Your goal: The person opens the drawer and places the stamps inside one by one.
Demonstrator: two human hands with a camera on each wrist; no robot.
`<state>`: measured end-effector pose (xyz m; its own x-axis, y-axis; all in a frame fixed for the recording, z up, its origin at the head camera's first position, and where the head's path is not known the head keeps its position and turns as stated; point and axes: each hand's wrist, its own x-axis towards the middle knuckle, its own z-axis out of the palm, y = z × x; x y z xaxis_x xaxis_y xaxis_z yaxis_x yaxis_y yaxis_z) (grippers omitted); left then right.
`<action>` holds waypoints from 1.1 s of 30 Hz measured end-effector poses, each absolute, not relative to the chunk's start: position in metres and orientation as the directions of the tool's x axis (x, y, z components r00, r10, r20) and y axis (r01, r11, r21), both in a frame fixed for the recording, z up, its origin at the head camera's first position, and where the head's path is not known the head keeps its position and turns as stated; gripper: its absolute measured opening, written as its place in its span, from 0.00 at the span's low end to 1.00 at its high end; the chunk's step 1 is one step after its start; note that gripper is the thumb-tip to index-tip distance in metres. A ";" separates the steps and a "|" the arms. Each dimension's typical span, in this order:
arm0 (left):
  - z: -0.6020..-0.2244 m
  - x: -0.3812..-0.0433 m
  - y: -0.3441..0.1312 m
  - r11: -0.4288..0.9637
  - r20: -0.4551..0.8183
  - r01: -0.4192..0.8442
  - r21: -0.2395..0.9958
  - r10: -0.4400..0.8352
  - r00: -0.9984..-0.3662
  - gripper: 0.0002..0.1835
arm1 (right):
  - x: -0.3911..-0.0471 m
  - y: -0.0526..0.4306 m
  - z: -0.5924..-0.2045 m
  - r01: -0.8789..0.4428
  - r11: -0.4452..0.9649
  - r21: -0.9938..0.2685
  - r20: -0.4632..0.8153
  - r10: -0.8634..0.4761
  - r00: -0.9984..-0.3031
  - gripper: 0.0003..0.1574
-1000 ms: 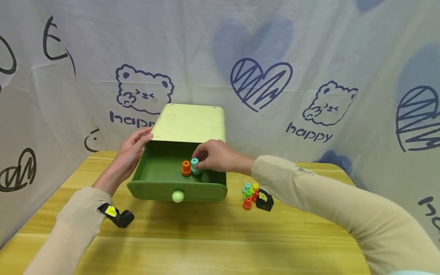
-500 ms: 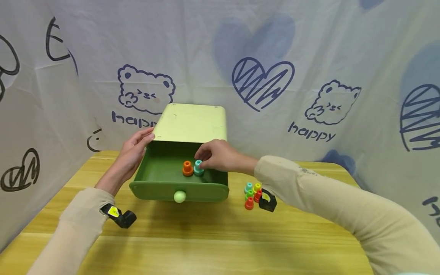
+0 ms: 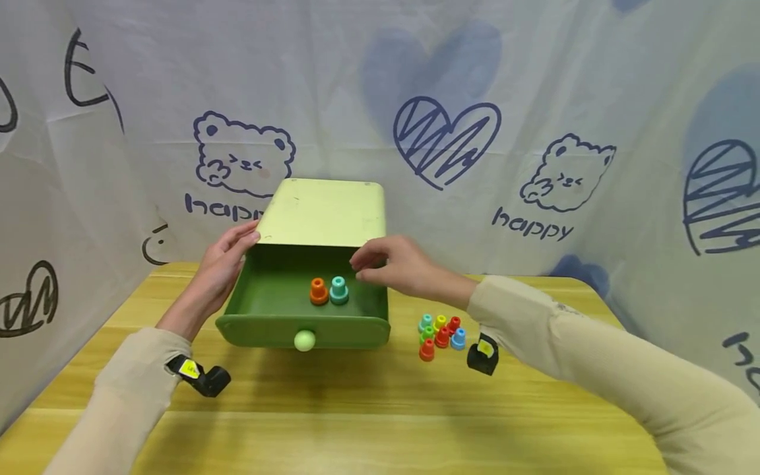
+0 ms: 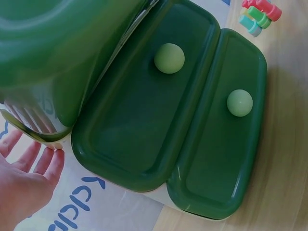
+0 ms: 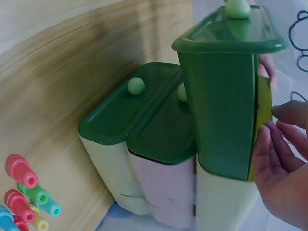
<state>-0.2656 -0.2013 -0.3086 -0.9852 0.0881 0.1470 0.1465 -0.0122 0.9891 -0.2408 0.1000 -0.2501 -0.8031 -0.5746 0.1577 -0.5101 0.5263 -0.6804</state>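
A green drawer (image 3: 255,332) stands pulled out from the top of a pale-yellow cabinet (image 3: 323,211). Upright inside it are an orange stepped peg (image 3: 318,292) and a teal stepped peg (image 3: 338,291), side by side. My left hand (image 3: 221,267) rests against the cabinet's left side; in the left wrist view its straight fingers (image 4: 52,166) touch the wall near the open drawer. Over the drawer's right edge hovers my right hand (image 3: 400,267), holding nothing, thumb and fingers apart. Seen from the right wrist, that hand (image 5: 284,178) is beside the cabinet's right side.
Several coloured stepped pegs (image 3: 442,337) stand grouped on the wooden table (image 3: 380,429), right of the cabinet. Below the open drawer, two closed drawers show in the left wrist view, a middle drawer (image 4: 139,115) and a bottom drawer (image 4: 211,163), with round knobs. A printed curtain (image 3: 350,86) hangs behind.
My right hand has let go of the teal peg, which now stands beside the orange one, and has moved up and to the right. The left hand stays at the cabinet.
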 end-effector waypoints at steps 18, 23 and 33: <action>-0.309 -0.266 -0.199 -0.036 0.142 0.140 0.990 0.074 -0.987 0.36 | -0.220 0.162 -0.291 -0.307 0.377 -0.874 0.196 -0.304 -0.932 0.16; -0.311 -0.267 -0.196 -0.014 0.139 0.139 0.990 0.068 -0.988 0.35 | -0.222 0.176 -0.310 -0.192 0.333 -0.923 0.126 -0.211 -0.969 0.19; -0.309 -0.265 -0.200 0.010 0.133 0.133 0.991 0.049 -0.990 0.35 | -0.221 0.184 -0.362 -0.109 0.382 -0.918 0.090 -0.067 -0.994 0.16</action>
<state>-0.2650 -0.1996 -0.3088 -0.9899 0.0494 0.1326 0.1333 0.0103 0.9910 -0.2212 0.1841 -0.3624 -0.9937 -0.0665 0.0903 -0.1090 0.3818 -0.9178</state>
